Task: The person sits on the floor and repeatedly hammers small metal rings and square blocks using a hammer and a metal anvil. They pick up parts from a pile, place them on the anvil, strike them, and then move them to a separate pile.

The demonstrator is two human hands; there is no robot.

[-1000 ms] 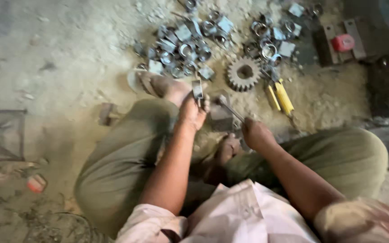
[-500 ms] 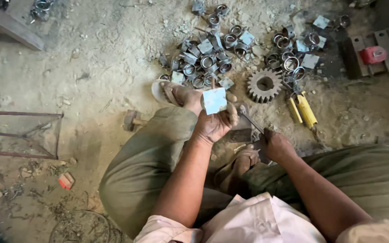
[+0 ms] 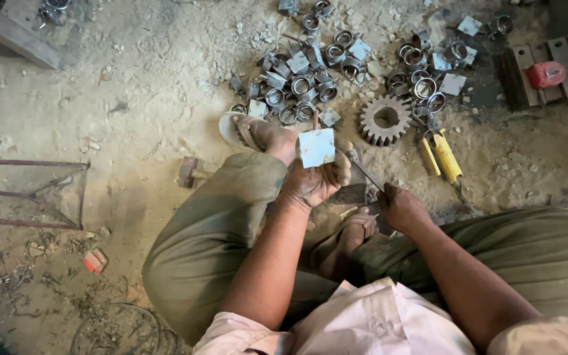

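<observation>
Your left hand (image 3: 313,181) grips small square grey metal plate (image 3: 317,147), flat face up for inspection. Your right hand (image 3: 399,207) closed around slim metal file (image 3: 365,172), tip angled toward plate edge. Toothed steel gear (image 3: 385,119) lies far right, beside scattered metal rings (image 3: 297,85).

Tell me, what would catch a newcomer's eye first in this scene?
Probably the square metal plate held up in the left hand at the middle, while the right hand grips a dark tool beside it. Just beyond lies a big toothed gear on the sandy floor, amid a heap of metal rings and small plates. Yellow-handled pliers lie to the gear's right.
</observation>
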